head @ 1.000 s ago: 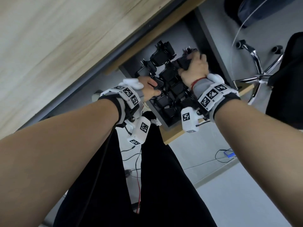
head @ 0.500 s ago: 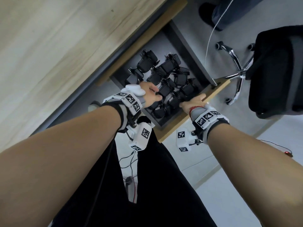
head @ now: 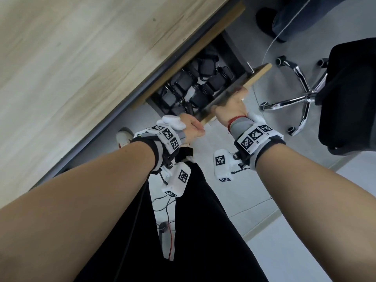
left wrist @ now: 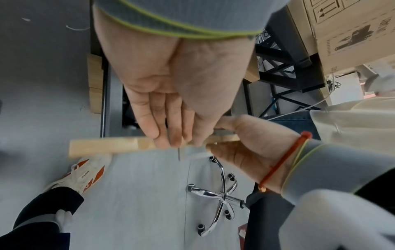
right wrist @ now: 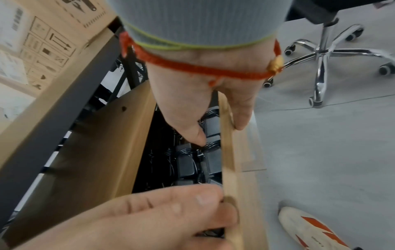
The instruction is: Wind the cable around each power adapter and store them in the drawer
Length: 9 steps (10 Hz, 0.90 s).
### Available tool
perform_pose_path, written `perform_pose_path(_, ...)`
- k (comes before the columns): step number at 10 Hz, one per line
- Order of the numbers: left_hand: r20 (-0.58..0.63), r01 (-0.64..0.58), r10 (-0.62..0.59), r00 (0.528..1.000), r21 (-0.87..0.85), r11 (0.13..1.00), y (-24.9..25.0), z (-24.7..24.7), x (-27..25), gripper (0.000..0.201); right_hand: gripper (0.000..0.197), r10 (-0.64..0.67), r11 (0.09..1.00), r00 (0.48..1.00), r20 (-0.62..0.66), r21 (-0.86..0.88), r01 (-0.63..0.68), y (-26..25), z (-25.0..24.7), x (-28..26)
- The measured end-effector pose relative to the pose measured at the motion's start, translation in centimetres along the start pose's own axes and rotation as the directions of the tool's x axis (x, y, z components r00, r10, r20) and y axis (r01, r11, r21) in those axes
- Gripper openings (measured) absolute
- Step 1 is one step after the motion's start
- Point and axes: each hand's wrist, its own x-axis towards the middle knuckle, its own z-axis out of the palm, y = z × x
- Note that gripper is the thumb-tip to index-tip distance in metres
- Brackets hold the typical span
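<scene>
Power adapters [head: 200,82], black, cable-wound, packed close inside the half-open drawer [head: 257,75] under the surface [head: 81,58]. Left hand [head: 192,127] and right hand [head: 231,104] both curled over the wooden drawer front, gripping it. Best pushed evenly, straight in, keeping fingers off the closing edge and cables below the rim.

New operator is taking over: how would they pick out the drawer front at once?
Under the wooden desk hangs an open drawer full of black adapters. Its front is the pale wood strip that both hands grip, unlike the dark walls.
</scene>
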Motion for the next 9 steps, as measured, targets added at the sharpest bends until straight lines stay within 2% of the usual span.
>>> perform_pose_path(2, -0.021, 0.039, -0.035, 0.999, 0.241, 0.97, -1.9, -0.4, 1.5, 0.086, 0.084, -0.154, 0.984, 0.973, 0.173, 0.118, 0.135, -2.1, 1.7, 1.4)
perform_pose_path(3, -0.099, 0.074, -0.046, 0.994, 0.311, 0.947, -2.3, -1.6, 1.9, 0.11, 0.085, -0.241, 0.97, 0.926, 0.292, 0.063, 0.233, -3.2, 2.7, 2.5)
perform_pose_path(5, -0.242, 0.116, -0.047, 0.969, 0.28, 0.953, -3.1, -2.2, 3.2, 0.121, 0.083, -0.4, 0.861, 0.839, 0.368, -0.164, 0.482, -5.2, 3.2, 5.4)
perform_pose_path(8, -0.297, 0.131, -0.034, 0.954, 0.315, 0.94, -3.7, -3.7, 4.7, 0.123, 0.087, -0.422, 0.829, 0.799, 0.428, -0.175, 0.531, -6.0, 3.6, 7.5)
perform_pose_path(9, -0.306, 0.121, -0.016, 0.952, 0.327, 0.937, -3.5, -3.9, 4.5, 0.122, 0.085, -0.459, 0.828, 0.798, 0.391, -0.136, 0.544, -5.7, 3.1, 7.3)
